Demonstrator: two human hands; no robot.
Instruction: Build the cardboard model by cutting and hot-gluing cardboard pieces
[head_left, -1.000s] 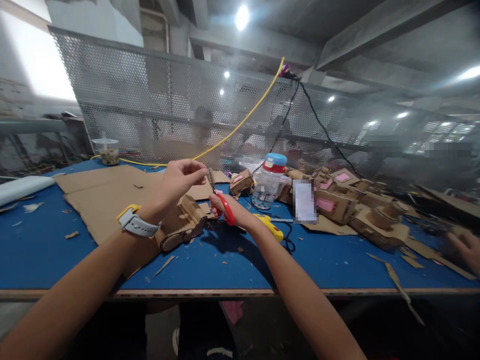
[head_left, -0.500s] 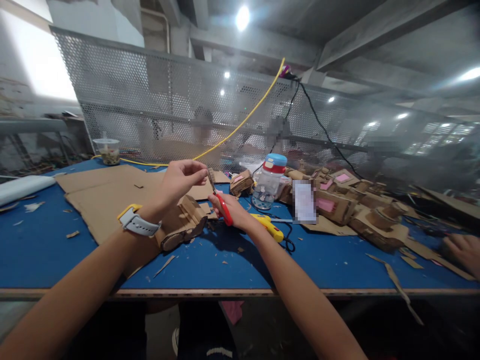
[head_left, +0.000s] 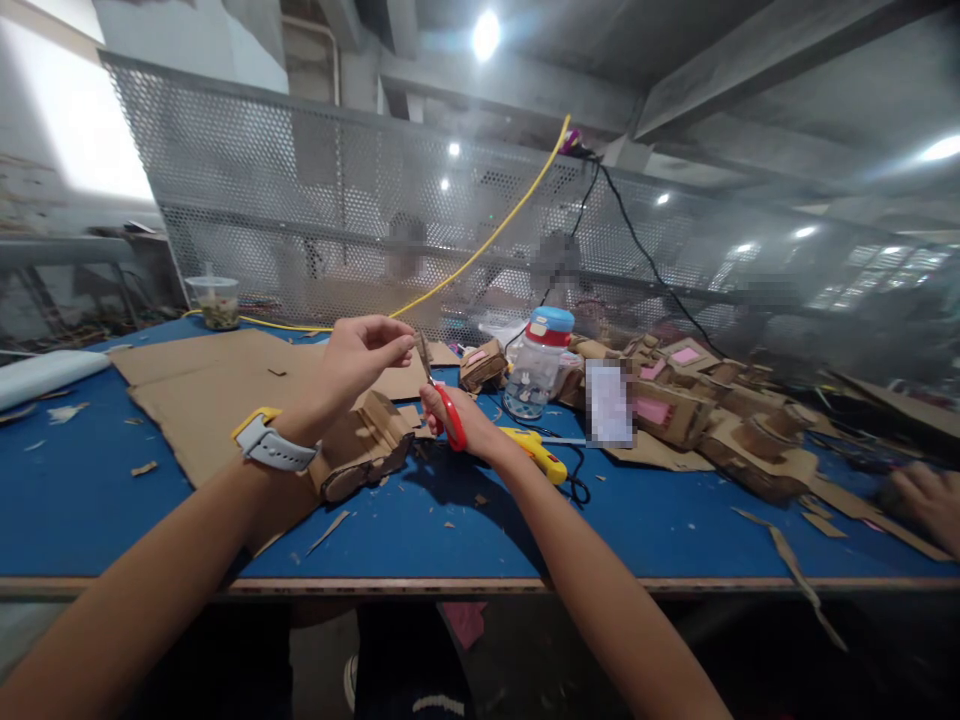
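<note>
My right hand [head_left: 457,418] grips red-handled scissors [head_left: 454,425], their blades pointing up and away from me. Close beside the blade tips, my left hand [head_left: 367,350] is closed in a pinch, thumb against fingers. Whatever sits in that pinch is too small to make out. A light grey watch band circles the left wrist. Below the hands lies a folded cardboard piece with a rounded end [head_left: 367,455], on the edge of a large flat cardboard sheet [head_left: 202,385]. A yellow glue gun [head_left: 546,458] rests just right of my right hand.
A clear bottle with a blue lid [head_left: 536,365] stands behind the glue gun. Cardboard models [head_left: 750,435] crowd the right of the blue table [head_left: 480,540]. Another person's hand [head_left: 930,500] is at far right. A plastic cup [head_left: 217,303] sits back left; perforated metal panels [head_left: 247,190] stand behind.
The scissor blades have shifted slightly, and the brownish strip seen beside them earlier shows less. My fingers on the handles have moved a little; my left hand stays almost still.
</note>
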